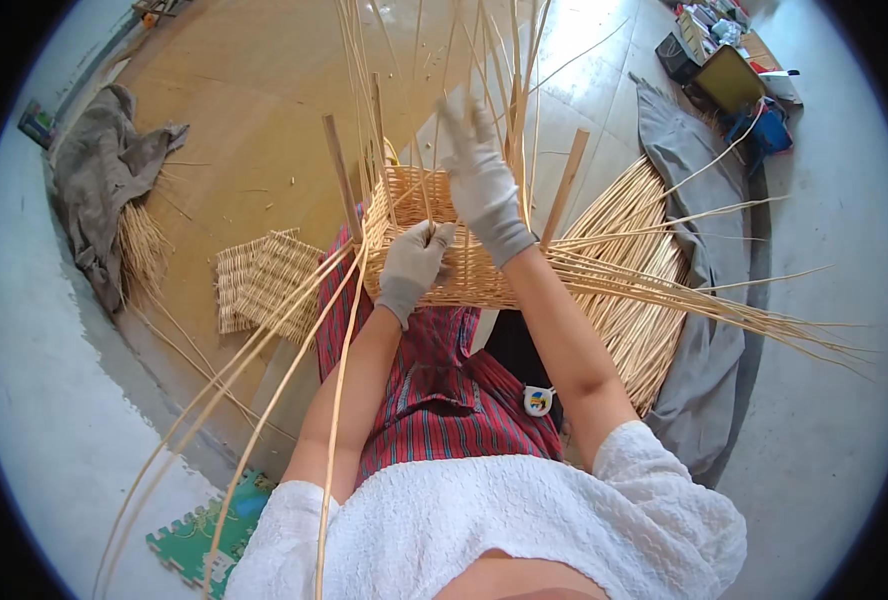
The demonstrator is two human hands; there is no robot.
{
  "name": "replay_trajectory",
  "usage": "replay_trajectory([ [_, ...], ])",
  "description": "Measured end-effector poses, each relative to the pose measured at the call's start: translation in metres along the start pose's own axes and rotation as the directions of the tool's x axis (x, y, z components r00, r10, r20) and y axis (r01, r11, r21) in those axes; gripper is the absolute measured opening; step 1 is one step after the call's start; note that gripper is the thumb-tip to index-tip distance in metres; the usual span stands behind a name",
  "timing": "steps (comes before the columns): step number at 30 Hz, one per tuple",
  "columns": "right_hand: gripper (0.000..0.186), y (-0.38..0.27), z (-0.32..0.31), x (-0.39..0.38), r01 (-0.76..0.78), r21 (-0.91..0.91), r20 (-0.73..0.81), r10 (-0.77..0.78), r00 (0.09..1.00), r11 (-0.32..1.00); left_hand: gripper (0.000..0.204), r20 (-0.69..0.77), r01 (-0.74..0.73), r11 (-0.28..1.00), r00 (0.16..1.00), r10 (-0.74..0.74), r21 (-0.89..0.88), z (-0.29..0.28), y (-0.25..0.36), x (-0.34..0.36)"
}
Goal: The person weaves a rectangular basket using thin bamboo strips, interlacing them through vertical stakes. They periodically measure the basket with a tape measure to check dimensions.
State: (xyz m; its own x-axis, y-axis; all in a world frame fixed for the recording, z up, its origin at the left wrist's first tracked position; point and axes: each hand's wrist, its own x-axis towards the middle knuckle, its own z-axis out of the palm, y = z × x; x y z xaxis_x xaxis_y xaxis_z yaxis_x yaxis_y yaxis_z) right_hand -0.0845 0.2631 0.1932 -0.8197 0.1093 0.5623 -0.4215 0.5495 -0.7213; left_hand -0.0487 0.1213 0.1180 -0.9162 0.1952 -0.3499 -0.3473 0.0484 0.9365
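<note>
A partly woven cane basket (pixel 484 280) rests over my lap, with tall upright canes and wooden stakes (pixel 567 187) rising from it. My left hand (pixel 412 265), in a grey glove, grips a cane at the near wall of the basket, fingers curled over the weave. Raised above the basket's right part is my right hand (pixel 486 190), also gloved, its fingers stretched upward and blurred among the uprights. Long loose canes (pixel 724 308) fan out to the right and down to the left past my left forearm.
Two woven panels (pixel 259 290) lie on the floor at left, near a grey cloth (pixel 104 180) with cane bundles. At right, a large cane bundle (pixel 624 360) lies on grey cloth, with boxes (pixel 724 80) behind. A green foam mat (pixel 189 535) is at lower left.
</note>
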Motion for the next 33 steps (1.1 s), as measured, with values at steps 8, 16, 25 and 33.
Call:
replay_trajectory([
  [8,0.034,0.047,-0.068,-0.106,-0.444,0.564,-0.008,0.542,0.84,0.696,0.032,-0.073,-0.153,0.98,0.984,0.163,0.129,-0.008,0.024,0.009],
  [16,0.021,0.043,-0.105,-0.108,-0.406,0.512,-0.187,0.559,0.808,0.757,0.042,-0.324,-0.441,0.887,0.826,0.46,0.135,0.001,0.021,0.009],
  [25,0.065,0.018,-0.092,0.005,0.245,-0.503,0.057,-0.251,0.966,0.829,0.027,0.158,-0.322,0.427,0.913,0.375,0.845,0.086,-0.052,0.056],
  [33,0.027,0.105,-0.152,-0.048,-0.254,0.421,-0.343,0.412,0.844,0.87,0.071,-0.02,-0.712,0.364,0.442,0.897,0.6,0.08,0.015,-0.016],
])
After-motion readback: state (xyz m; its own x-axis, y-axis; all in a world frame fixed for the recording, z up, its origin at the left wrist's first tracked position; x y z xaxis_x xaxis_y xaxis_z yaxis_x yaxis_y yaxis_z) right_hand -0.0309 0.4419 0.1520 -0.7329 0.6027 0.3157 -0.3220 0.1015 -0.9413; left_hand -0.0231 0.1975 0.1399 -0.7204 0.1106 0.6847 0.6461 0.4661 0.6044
